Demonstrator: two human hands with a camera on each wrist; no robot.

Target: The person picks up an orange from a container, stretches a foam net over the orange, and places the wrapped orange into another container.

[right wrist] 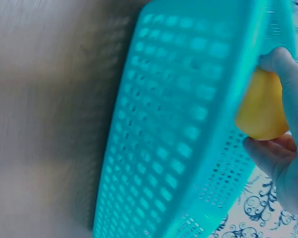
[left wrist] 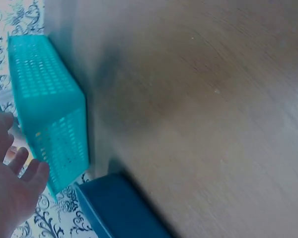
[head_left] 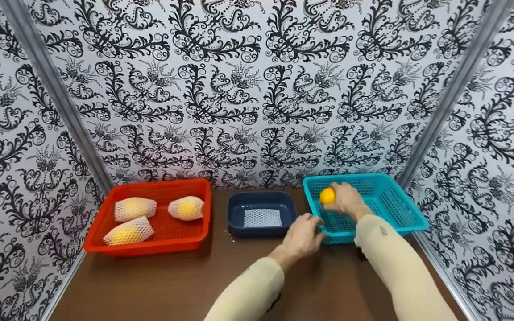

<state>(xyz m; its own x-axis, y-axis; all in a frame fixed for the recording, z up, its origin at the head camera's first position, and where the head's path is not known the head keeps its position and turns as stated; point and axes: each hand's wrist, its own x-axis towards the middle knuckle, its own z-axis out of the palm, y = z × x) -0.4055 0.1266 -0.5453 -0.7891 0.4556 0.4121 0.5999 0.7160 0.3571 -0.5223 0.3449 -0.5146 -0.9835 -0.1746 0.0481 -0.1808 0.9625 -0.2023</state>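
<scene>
My right hand is over the left part of a turquoise perforated basket, holding a smooth round yellow-orange fruit between thumb and fingers. The right wrist view shows this fruit pinched just beyond the basket's rim. At the basket's near left corner, my left hand holds the rim with curled fingers. Part of that grip lies outside the left wrist view, where the hand appears beside the basket wall. A white foam net lies flat in a dark blue tray left of the basket.
A red basket stands at the left with three yellow fruits in white foam nets: one at the back, one in front, one at the right. Patterned walls enclose the brown table.
</scene>
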